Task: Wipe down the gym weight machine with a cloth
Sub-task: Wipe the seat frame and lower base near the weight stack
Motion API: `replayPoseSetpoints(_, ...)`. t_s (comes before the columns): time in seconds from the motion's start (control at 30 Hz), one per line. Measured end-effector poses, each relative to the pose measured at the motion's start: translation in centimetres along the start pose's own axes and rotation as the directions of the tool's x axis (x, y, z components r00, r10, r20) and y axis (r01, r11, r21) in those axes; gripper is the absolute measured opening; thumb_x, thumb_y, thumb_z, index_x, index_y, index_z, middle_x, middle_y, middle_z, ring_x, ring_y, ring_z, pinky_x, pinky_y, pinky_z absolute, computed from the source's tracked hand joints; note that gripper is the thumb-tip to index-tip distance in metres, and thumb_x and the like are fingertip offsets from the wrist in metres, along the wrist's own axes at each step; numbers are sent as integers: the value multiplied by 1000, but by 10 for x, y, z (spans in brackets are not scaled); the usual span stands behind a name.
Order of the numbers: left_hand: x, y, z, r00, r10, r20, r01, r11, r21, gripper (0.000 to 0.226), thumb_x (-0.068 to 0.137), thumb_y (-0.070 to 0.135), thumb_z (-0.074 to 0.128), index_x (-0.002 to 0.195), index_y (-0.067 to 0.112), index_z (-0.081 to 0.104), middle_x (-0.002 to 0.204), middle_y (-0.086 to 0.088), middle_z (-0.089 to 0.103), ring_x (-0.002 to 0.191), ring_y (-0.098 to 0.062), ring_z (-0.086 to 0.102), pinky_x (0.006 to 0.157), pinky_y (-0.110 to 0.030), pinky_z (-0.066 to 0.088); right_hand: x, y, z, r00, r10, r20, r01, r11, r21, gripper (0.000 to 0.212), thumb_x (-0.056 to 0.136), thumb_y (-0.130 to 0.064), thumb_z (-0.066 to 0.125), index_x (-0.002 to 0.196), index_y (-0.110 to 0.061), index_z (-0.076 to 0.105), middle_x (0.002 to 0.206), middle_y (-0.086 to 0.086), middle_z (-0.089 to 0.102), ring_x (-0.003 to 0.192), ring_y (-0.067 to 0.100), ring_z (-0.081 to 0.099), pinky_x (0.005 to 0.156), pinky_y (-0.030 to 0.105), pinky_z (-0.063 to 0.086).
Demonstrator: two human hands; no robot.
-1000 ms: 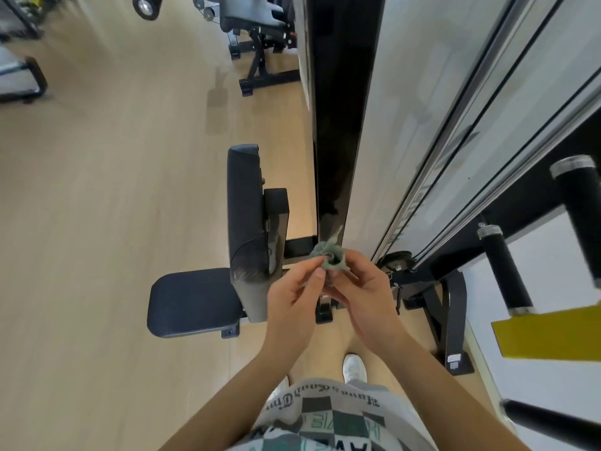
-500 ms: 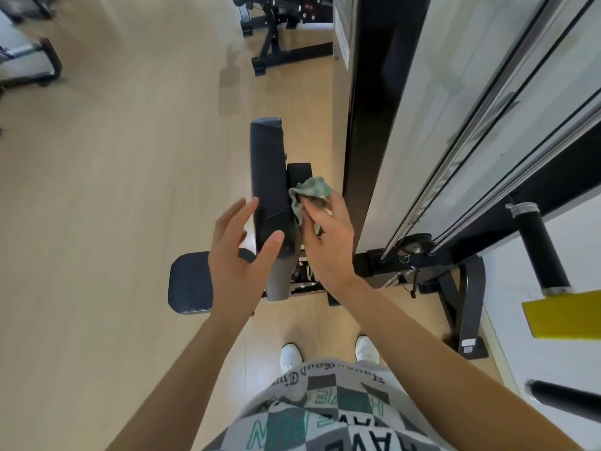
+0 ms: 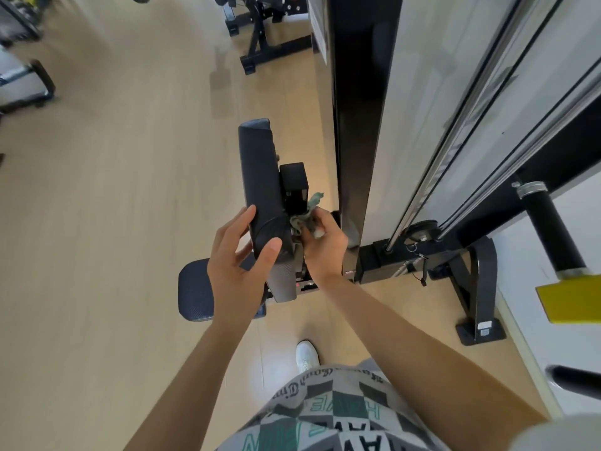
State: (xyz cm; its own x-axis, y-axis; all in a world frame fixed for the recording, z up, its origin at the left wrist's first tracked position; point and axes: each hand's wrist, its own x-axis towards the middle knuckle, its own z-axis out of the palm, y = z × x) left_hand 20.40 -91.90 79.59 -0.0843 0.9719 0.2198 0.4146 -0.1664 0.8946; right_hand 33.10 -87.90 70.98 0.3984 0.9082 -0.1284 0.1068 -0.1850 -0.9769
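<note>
The weight machine's black padded backrest stands upright in front of me, with its round seat below and the tall black frame post to the right. My right hand is closed on a crumpled green cloth and presses it against the back side of the backrest, near the black bracket. My left hand rests on the backrest's near end, thumb on top and fingers spread along its left side.
Steel guide rods and cables run down to the machine's base. A black foot stands at right, near a black roller handle and a yellow part. Another machine stands far ahead on the wooden floor.
Both hands held the cloth together a second ago. The right hand then carried it to the backrest and has slid lower behind the pad; the left hand has settled onto the pad's near end.
</note>
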Motion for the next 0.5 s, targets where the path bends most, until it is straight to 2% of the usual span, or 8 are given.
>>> replayPoseSetpoints(0.13,1,-2,-1,1000,20,4,-20,1000,-3,51,89,29,73,137,29,56,134,0,58,127,-19,56,92,-41,60,2,-2,-8,999,-10,44,8,999,46,22,92,-13,70,109,-27,66,93,-25,67,93,0,65,93,26,55)
replayPoseSetpoints(0.2,1,-2,-1,1000,8,8,-8,1000,-22,52,87,34,72,137,30,57,134,1,58,127,-20,56,92,-39,60,2,-8,-14,998,-16,66,10,995,99,19,93,-17,69,110,-24,68,97,-19,71,97,2,66,94,28,56)
replayPoseSetpoints(0.3,2,-4,-1,1000,22,12,-22,999,-23,54,86,36,71,137,27,57,133,-2,58,127,-21,56,91,-40,60,0,-21,-18,995,-100,27,94,983,157,30,91,-22,73,120,-20,67,108,-8,72,105,10,67,96,33,57)
replayPoseSetpoints(0.4,2,-6,-2,999,30,16,-30,999,-23,55,87,36,71,138,24,57,133,-4,58,127,-21,56,91,-42,60,-1,-33,-18,981,-189,-42,194,967,167,42,89,-21,75,129,-20,63,115,-7,70,111,10,65,98,27,54)
replayPoseSetpoints(0.5,2,-7,-2,999,42,22,-41,999,-24,55,88,36,71,139,23,56,134,-6,58,127,-21,56,91,-41,60,3,-38,-11,981,-188,-57,194,970,148,44,89,-16,74,132,-14,62,118,-3,69,113,11,64,103,32,52)
